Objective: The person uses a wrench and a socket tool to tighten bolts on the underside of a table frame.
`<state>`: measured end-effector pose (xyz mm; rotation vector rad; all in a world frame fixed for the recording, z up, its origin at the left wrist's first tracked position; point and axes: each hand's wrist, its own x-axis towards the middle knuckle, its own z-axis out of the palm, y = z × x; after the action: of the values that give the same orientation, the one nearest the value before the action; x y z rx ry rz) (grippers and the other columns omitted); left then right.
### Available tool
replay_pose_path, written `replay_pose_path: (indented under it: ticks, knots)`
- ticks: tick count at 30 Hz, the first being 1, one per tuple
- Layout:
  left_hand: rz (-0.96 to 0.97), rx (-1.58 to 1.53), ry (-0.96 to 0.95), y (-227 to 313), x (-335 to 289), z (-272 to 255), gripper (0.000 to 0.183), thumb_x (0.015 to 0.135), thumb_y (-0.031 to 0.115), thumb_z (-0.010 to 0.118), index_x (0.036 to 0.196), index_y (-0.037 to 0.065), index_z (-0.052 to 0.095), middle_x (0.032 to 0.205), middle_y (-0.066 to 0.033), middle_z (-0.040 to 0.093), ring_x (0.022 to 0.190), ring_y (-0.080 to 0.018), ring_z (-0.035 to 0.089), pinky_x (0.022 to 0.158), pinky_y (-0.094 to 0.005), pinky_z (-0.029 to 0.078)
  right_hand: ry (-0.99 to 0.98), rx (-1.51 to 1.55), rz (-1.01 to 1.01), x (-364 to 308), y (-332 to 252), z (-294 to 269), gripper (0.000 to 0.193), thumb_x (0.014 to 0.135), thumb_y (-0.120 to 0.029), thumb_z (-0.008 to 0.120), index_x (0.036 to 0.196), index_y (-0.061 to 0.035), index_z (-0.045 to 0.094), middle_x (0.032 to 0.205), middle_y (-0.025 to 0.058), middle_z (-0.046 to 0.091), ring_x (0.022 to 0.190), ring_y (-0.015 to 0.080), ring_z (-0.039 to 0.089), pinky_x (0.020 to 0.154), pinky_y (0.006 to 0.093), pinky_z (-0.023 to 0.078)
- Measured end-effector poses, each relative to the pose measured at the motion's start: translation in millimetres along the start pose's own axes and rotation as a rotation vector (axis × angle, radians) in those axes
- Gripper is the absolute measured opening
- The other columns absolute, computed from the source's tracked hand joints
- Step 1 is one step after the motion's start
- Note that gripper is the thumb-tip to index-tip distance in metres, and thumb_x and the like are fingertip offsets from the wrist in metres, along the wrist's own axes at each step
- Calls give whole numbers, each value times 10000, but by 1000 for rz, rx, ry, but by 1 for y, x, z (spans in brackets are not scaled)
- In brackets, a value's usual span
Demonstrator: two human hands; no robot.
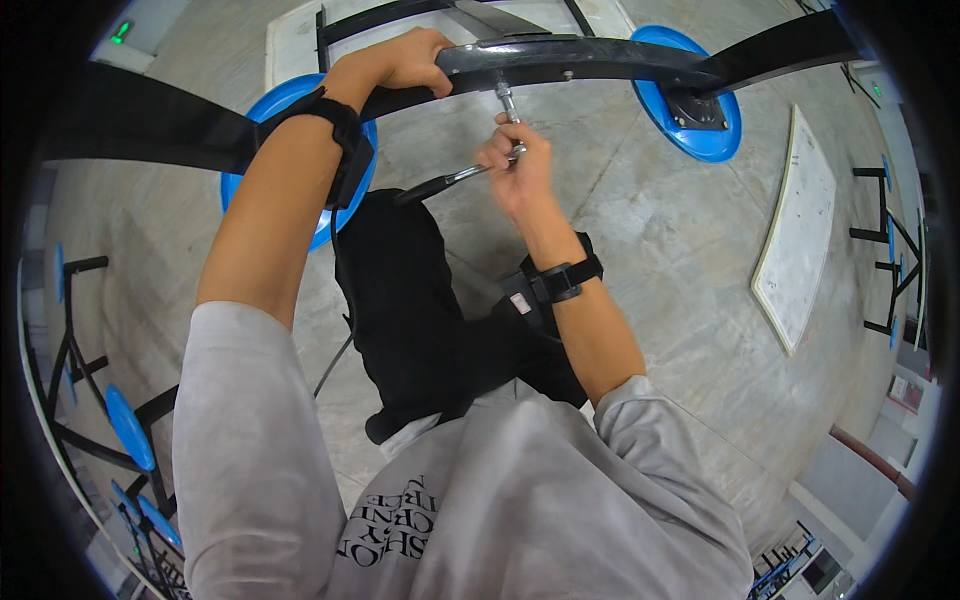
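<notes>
In front of me a black metal frame bar runs across the top of the view. My left hand is closed round this bar, left of its middle. A ratchet wrench with a black grip is in my right hand, whose fingers wrap round its head and shaft. The wrench's socket end meets the underside of the bar; the fastener there is hidden. Its handle points down to the left, over my knee. Blue round seats are fixed to the frame on either side.
A white panel lies on the grey floor at the right. More black frames with blue seats stand along the left, and others at the far right. Black straps with devices circle my forearms; a cable hangs from the left one.
</notes>
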<state>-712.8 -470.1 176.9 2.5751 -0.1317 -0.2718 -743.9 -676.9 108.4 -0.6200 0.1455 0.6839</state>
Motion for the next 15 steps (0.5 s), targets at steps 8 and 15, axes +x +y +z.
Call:
replay_pose_path:
  ticks: [8, 15]
  knots:
    - [-16, 10, -6, 2, -2, 2, 427, 500, 169, 657, 869, -37, 602, 705, -136, 589, 641, -233, 537, 639, -310, 442, -55, 27, 43, 0, -5, -6, 112, 774, -29, 441, 880, -10, 473, 553, 9, 363, 437, 108, 329, 503, 276, 322]
    - [36, 12, 30, -3, 1, 1, 418, 493, 180, 655, 842, -42, 597, 678, -138, 583, 612, -238, 535, 611, -321, 443, -12, -33, 23, 0, -7, 1, 86, 803, -36, 453, 880, -7, 481, 547, 6, 364, 434, 110, 307, 492, 261, 280]
